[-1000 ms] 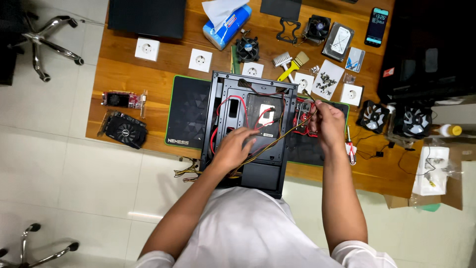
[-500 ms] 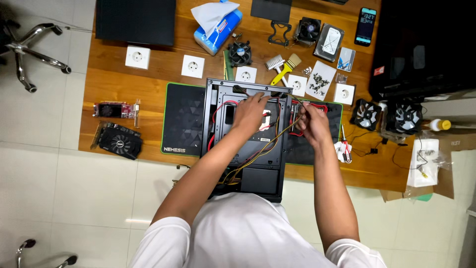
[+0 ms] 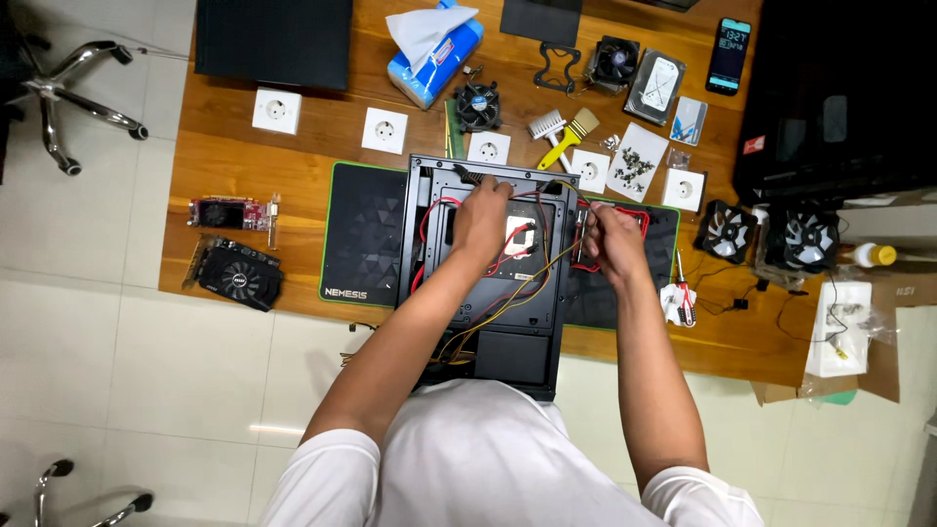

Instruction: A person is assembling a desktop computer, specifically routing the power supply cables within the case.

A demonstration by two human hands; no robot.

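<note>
A black computer case (image 3: 422, 283) lies open on a wooden table (image 3: 244, 156), with red and yellow cables (image 3: 515, 298) running through it. My left hand (image 3: 481, 221) reaches into the upper part of the case, back of the hand up and fingertips hidden near the top edge. My right hand (image 3: 609, 240) is at the case's right rim, its fingers closed around a bundle of red cables (image 3: 636, 217) that loops out over the black mat on the right.
A green-edged black mat (image 3: 363, 234) lies left of the case, with two graphics cards (image 3: 234, 275) beyond it. Behind the case are white sockets (image 3: 384, 129), a tissue box (image 3: 435, 51), a small fan (image 3: 478, 103), a brush (image 3: 567, 137), screws on paper (image 3: 636, 162) and a phone (image 3: 729, 44). Two fans (image 3: 728, 232) sit at the right.
My left hand has moved from the lower middle of the case up to its top part. My right hand stayed at the right rim with the red cables.
</note>
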